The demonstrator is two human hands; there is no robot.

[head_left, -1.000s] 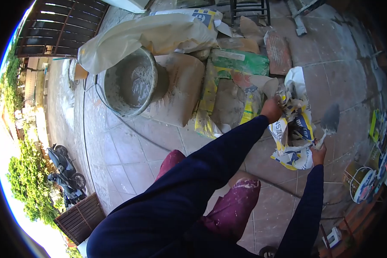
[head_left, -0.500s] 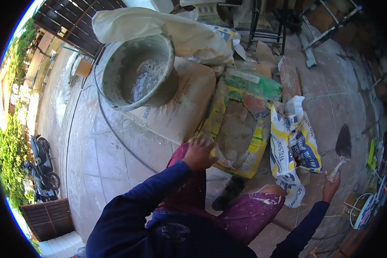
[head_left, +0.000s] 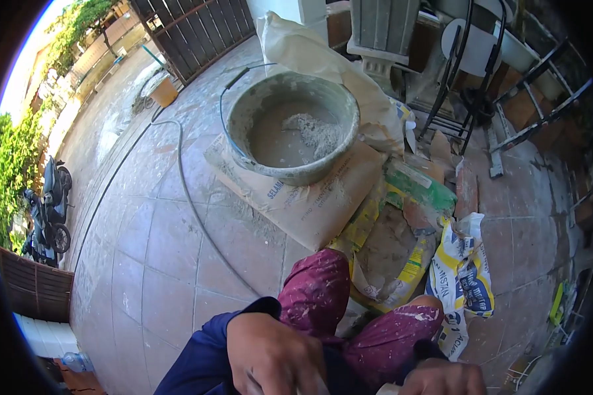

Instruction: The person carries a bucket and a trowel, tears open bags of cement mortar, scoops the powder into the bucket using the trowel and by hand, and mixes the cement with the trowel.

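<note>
My left hand (head_left: 277, 355) is close to the camera at the bottom edge. Its fingers curl downward, and what they hold, if anything, is cut off. To its right, my right hand (head_left: 445, 378) is closed, with a pale handle end (head_left: 389, 390) showing beside it. This matches the trowel's handle seen earlier; the blade is out of view. In front of my knees stands a large grey bucket (head_left: 244, 161) of wet grey mix (head_left: 316, 135). It rests on a full paper cement sack (head_left: 323, 214), apart from both hands.
A torn yellow-green bag (head_left: 412, 187) and a crumpled white-blue mortar bag (head_left: 474, 289) lie right of the sack. A hose (head_left: 191, 197) crosses the tiles at left. Black metal-framed chairs (head_left: 464, 79) stand at the back right, and motorbikes (head_left: 49, 210) at far left.
My right hand has come in from the far right, where it held the trowel's handle, to the bottom middle. The left hand has drawn back from the yellow bag. The view has shifted.
</note>
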